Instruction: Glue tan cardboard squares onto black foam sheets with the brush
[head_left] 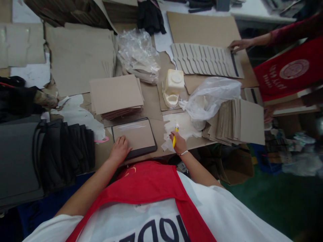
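My left hand [120, 148] lies with fingers spread on a brown cardboard panel [137, 134] framed by a dark cover [141, 150]. A pale wet-looking streak runs along the panel's far edge. My right hand [179, 143] is closed around a yellow-handled brush [174, 140], held upright over a white-smeared sheet [168, 126] to the right of the panel. The brush's tip meets or hovers just above the sheet; I cannot tell which. Behind the panel sits a stack of brown boards [116, 94]. A cream plastic container [174, 82] with a cut-open side stands beyond the sheet.
Folded dark covers [63, 151] are piled at left. A clear plastic bag [138, 55] lies at the back, a white bag [212, 97] at right beside upright boards [249, 121]. Across the table, a co-worker's hand [241, 44] touches a row of overlapping strips [204, 60].
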Tool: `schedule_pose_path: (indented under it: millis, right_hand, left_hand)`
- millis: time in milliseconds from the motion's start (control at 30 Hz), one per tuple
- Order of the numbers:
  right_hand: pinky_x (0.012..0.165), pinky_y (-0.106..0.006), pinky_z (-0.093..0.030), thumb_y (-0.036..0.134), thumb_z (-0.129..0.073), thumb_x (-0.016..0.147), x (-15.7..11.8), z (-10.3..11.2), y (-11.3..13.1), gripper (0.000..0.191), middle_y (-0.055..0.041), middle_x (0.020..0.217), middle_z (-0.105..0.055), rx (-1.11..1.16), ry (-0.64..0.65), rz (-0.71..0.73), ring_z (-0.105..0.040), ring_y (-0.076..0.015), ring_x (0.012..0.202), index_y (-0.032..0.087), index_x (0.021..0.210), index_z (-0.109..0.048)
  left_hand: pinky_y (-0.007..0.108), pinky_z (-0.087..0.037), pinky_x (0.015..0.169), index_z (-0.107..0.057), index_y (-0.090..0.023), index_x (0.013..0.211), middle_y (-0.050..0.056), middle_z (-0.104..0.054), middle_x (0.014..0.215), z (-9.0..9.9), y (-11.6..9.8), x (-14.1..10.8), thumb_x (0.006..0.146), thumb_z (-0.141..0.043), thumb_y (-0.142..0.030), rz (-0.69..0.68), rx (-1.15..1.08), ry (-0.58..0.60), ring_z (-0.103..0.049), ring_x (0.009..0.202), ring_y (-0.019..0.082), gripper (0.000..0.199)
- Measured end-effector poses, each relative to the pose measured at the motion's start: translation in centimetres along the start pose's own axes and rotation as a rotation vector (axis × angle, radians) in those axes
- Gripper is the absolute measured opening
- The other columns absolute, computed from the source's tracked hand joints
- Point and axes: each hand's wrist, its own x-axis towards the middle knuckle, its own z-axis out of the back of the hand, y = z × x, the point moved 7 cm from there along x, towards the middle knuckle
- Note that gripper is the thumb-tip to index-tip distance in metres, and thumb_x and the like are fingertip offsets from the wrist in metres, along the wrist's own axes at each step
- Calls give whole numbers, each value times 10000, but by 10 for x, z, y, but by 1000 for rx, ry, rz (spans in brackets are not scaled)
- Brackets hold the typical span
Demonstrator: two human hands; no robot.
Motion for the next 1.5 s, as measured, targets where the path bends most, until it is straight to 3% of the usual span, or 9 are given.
schedule_pose_path:
  millis: [233,533,700,833,900,1000,1100,1267,1500]
  right_hand:
    - [804,-375,-434,307,-521,861,-22,-37,-27,285,-145,903,-607,-415,-67,112,-528,-255,879,129,1074,-583]
    - [750,-310,-435,324,-446,899,-8,-33,-33,253,-112,842,-649,-314,20,4,-579,-213,814,136,975,-597]
    - [799,-322,-483,436,-495,864,-12,-6,19,261,-91,953,-682,65,-102,-26,-646,-203,888,197,961,-537]
    - [733,-318,-530,472,-544,820,-8,-6,79,298,-40,878,-697,525,-16,-99,-672,-189,821,238,987,-469]
    - [664,-307,-535,474,-559,801,-4,-13,101,312,-22,817,-693,645,41,-152,-667,-183,745,243,981,-452]
    - [610,-296,-527,490,-526,806,6,-22,115,322,-29,827,-692,674,54,-196,-645,-171,688,241,987,-432]
    - [665,-311,-533,517,-509,810,16,-27,118,350,-56,920,-686,642,52,-131,-652,-174,765,237,997,-414]
    - [700,-342,-519,508,-645,724,28,-39,120,441,-50,863,-660,361,96,57,-643,-190,760,223,999,-450]
    - [711,-352,-498,465,-532,810,64,-42,103,296,-59,805,-633,155,-141,94,-623,-201,740,207,942,-475]
  left_hand:
    - [424,-399,986,-566,-85,1124,213,-484,1334,-1,-1,2,851,-505,-381,-14,63,20,-470,1200,316,407]
    - [416,-377,1017,-568,-87,1113,207,-469,1353,3,2,0,817,-567,-332,10,12,36,-450,1227,311,385]
    - [434,-347,1056,-490,-94,1250,210,-431,1399,21,-6,3,783,-616,-316,14,-180,-20,-410,1285,312,532]
    - [402,-312,1088,-355,-137,1383,162,-409,1430,50,-44,18,732,-663,-415,-74,-679,-78,-365,1326,262,772]
    - [364,-395,1004,-463,-148,1305,130,-546,1298,51,-64,29,703,-675,-432,-92,-974,44,-499,1195,243,698]
    - [281,-475,724,-641,-108,966,49,-668,850,36,-77,38,701,-633,-478,-35,-1318,288,-605,790,176,456]
    - [216,-376,535,-627,-107,757,-22,-556,611,20,-62,42,660,-632,-501,84,-1430,320,-489,565,102,406]
    - [205,-293,476,-631,-130,700,-39,-513,569,13,-31,45,665,-599,-444,146,-1240,261,-435,532,95,318]
    - [208,-332,490,-649,-147,686,-43,-547,552,12,40,40,609,-660,-387,310,-1165,270,-469,522,102,253]
